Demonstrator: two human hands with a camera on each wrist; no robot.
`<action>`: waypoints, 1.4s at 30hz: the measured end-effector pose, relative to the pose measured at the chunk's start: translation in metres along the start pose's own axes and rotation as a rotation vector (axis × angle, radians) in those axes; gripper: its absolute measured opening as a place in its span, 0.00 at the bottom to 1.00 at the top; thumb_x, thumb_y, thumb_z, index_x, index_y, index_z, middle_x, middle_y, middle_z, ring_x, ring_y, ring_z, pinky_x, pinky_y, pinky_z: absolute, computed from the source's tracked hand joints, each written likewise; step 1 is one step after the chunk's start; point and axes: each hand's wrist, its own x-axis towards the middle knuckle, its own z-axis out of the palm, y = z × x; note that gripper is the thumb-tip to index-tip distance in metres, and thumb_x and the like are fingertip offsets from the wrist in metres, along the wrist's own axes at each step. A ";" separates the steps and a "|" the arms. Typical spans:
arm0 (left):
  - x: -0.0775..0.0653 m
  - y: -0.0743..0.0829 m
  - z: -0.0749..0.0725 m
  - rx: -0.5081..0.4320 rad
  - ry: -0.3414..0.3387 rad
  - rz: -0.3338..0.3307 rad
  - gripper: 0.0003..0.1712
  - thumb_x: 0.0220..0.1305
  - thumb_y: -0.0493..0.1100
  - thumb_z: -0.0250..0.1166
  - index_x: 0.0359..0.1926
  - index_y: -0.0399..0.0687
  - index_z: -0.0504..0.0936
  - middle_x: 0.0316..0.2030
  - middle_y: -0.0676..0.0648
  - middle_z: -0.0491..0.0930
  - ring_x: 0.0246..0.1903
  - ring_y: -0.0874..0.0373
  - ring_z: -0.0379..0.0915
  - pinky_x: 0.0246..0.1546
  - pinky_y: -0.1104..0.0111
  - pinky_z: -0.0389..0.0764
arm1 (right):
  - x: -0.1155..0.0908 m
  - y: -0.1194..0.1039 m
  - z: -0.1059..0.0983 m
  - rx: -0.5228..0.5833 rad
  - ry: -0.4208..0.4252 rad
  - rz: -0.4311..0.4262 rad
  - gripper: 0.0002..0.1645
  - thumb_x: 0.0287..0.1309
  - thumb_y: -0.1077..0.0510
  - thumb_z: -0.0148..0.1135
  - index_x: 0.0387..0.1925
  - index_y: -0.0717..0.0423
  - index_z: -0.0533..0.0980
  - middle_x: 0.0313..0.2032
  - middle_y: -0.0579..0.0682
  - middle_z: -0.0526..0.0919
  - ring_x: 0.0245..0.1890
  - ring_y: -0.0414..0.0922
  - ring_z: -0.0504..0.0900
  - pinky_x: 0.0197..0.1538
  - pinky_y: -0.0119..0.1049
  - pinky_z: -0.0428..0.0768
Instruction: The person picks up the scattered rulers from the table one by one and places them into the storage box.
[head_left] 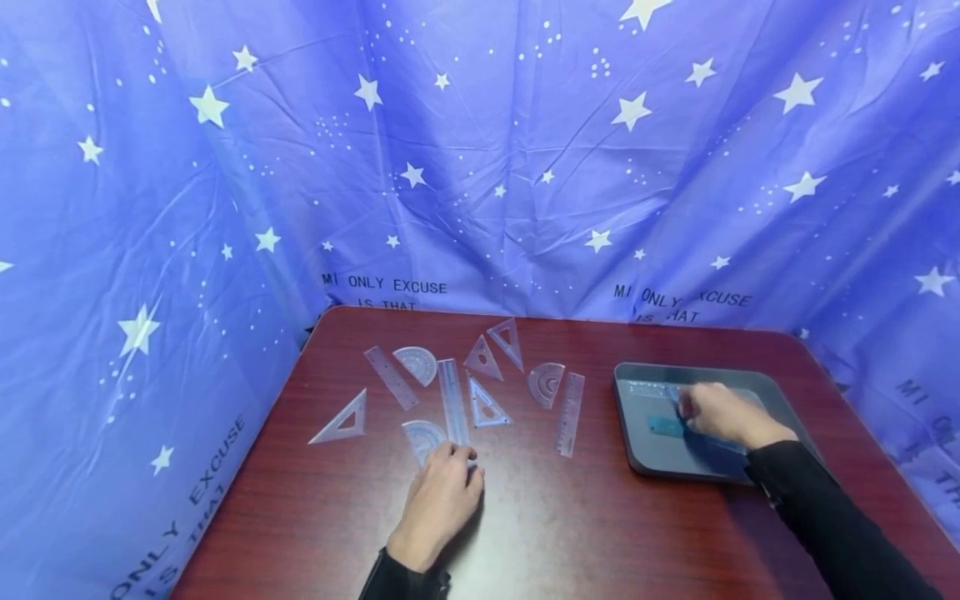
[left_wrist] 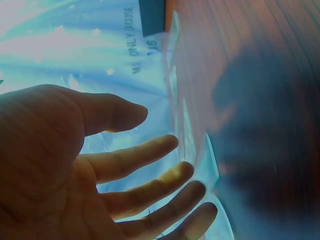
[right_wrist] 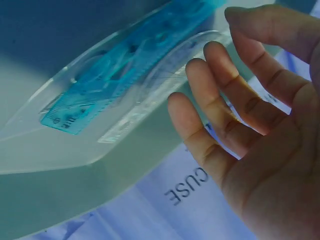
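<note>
The left hand [head_left: 442, 493] is extending loose fingers [left_wrist: 135, 156], a ruler [head_left: 452, 396] lying at twelve o'clock; toward two o'clock, the right hand [head_left: 726, 412] is hanging over a tray [head_left: 636, 454]. I cannot tell whether it is pinching anything.

Pale glare on the tabletop [head_left: 536, 521]

Curtain [head_left: 517, 167], beyond the left hand [head_left: 438, 500]: black print "MI ONLY EXCUSE", second line "IS THAT". Beyond the right hand [head_left: 723, 412]: same wording, partly lost in folds. Left of the left hand: "ONLY EXCUSE", slanted. Right of the right hand: "MI", remainder cropped. Teal ruler [right_wrist: 132, 65], near the right hand: printed characters, not reliably legible.
</note>
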 end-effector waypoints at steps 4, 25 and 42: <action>0.004 -0.013 -0.003 0.067 0.077 0.024 0.18 0.64 0.41 0.74 0.53 0.38 0.86 0.51 0.37 0.83 0.52 0.42 0.76 0.54 0.47 0.82 | -0.009 -0.012 -0.002 -0.012 0.093 -0.023 0.10 0.51 0.67 0.75 0.34 0.55 0.81 0.33 0.49 0.83 0.35 0.47 0.81 0.39 0.49 0.84; 0.030 -0.078 -0.035 0.155 -0.212 0.326 0.41 0.53 0.28 0.71 0.71 0.29 0.74 0.72 0.28 0.74 0.73 0.30 0.69 0.71 0.35 0.72 | -0.063 -0.093 -0.026 0.007 0.220 -0.107 0.16 0.57 0.59 0.82 0.44 0.48 0.83 0.49 0.52 0.84 0.48 0.55 0.86 0.44 0.52 0.85; 0.017 -0.075 -0.042 0.353 -0.097 0.285 0.29 0.52 0.40 0.79 0.55 0.38 0.82 0.48 0.37 0.80 0.49 0.40 0.77 0.41 0.45 0.86 | -0.072 -0.106 -0.024 0.017 0.225 -0.146 0.18 0.57 0.57 0.82 0.47 0.48 0.84 0.52 0.52 0.85 0.52 0.55 0.86 0.51 0.56 0.86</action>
